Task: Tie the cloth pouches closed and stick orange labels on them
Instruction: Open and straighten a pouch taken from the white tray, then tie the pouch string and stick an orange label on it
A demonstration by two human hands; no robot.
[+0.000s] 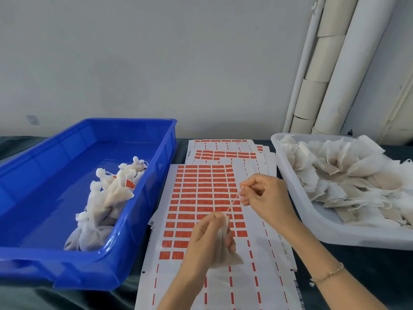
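Above label sheets (pixel 196 195), left hand (pixel 207 240) grips a pouch (pixel 233 258), right hand (pixel 266 195) pinches its drawstring (pixel 233 201).

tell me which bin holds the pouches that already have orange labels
The blue bin on the left: its tied pouches show orange labels; those in the clear bin look untied and bare.

A label sheet (pixel 201 198) lies between the left bin (pixel 67 260) and right tray (pixel 312 220), both holding pouches.

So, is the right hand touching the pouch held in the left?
Apart. Head view: the right hand pinches only the drawstring, and label sheet shows between it and the pouch that the left hand grips.
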